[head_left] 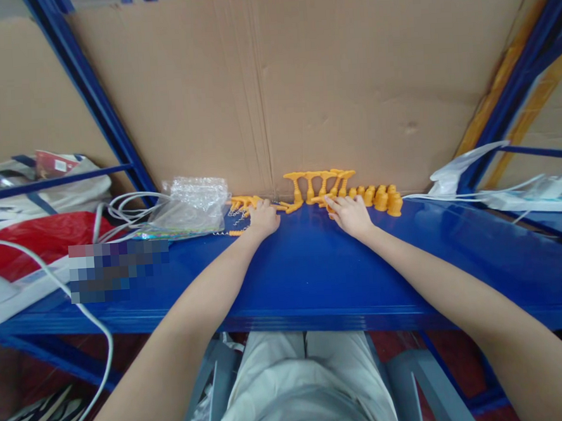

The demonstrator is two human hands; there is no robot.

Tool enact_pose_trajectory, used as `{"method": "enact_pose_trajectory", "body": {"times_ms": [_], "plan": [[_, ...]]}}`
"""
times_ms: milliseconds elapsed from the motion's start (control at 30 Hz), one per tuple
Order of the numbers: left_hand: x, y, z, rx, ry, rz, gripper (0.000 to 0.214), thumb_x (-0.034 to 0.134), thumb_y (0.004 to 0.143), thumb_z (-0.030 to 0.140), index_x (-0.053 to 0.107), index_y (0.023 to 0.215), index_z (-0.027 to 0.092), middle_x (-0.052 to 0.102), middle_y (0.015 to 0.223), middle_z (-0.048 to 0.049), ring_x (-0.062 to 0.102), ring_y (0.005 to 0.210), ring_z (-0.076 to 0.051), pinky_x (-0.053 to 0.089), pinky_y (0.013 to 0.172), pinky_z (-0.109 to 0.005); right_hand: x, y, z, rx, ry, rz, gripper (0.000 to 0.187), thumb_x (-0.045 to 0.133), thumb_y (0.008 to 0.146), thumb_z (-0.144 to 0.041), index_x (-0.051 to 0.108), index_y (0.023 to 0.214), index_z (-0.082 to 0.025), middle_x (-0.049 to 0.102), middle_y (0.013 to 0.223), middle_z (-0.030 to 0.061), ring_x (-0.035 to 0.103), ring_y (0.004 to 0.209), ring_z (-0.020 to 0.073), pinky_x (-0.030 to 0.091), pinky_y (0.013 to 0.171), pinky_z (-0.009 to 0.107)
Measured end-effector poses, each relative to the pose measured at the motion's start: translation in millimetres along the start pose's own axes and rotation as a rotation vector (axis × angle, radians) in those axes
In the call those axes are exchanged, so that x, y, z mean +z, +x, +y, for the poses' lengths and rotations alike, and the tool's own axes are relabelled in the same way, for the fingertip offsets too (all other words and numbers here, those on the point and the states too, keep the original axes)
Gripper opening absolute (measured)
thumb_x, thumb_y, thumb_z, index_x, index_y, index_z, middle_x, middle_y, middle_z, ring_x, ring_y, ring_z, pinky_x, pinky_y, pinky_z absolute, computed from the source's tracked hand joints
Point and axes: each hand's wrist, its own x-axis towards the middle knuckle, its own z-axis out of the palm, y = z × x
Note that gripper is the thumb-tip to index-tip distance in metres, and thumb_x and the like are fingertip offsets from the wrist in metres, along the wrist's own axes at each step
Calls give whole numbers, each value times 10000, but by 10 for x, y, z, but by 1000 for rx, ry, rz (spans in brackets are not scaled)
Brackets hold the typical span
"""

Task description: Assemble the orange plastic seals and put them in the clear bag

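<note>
My left hand (pixel 265 218) reaches into a heap of yellow-handled corkscrews (pixel 239 203) lying at the back of the blue table. Its fingers are curled down on one of them, partly hidden by the hand. Bare metal spirals (pixel 236 218) stick out beside it. My right hand (pixel 350 214) pinches a yellow corkscrew piece (pixel 329 204) with thumb and forefinger. Just behind stands a row of T-shaped yellow corkscrews (pixel 310 184) with their spirals covered. Several yellow bell-shaped caps (pixel 380 199) stand to the right. Another yellow T-shaped piece (pixel 290 207) lies between my hands.
Clear plastic bags (pixel 192 206) lie left of the heap. White cables (pixel 90 311) and a red bag (pixel 40 241) are farther left. A cardboard sheet (pixel 349 73) closes off the back of the blue table (pixel 314 278). A white power strip (pixel 537 198) is at the right.
</note>
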Motion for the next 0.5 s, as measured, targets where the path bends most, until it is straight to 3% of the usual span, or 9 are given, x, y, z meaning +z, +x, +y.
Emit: {"method": "enact_pose_trajectory", "body": {"times_ms": [133, 267, 500], "plan": [[121, 47, 20, 196, -61, 50, 414, 459, 960, 311, 651, 1297, 167, 540, 1470, -147, 469, 1376, -318, 388, 1128, -492, 17, 12, -60, -10, 6, -24, 516, 387, 1012, -263, 464, 1503, -123, 656, 1267, 203, 564, 1108, 321, 295, 935, 451], [252, 121, 38, 317, -112, -34, 475, 434, 988, 334, 554, 1418, 170, 499, 1529, -126, 453, 1419, -250, 333, 1182, -371, 3, 15, -109, -27, 13, -50, 510, 354, 1021, -235, 460, 1512, -145, 665, 1249, 197, 565, 1134, 314, 304, 976, 464], [292, 173, 17, 292, -130, -147, 503, 346, 1005, 354, 532, 1433, 168, 511, 1523, -107, 451, 1427, -216, 302, 1190, -332, 18, 24, -99, -63, 71, -115, 491, 327, 1016, -228, 547, 1455, -226, 634, 1331, 177, 546, 1221, 323, 351, 1015, 518]]}}
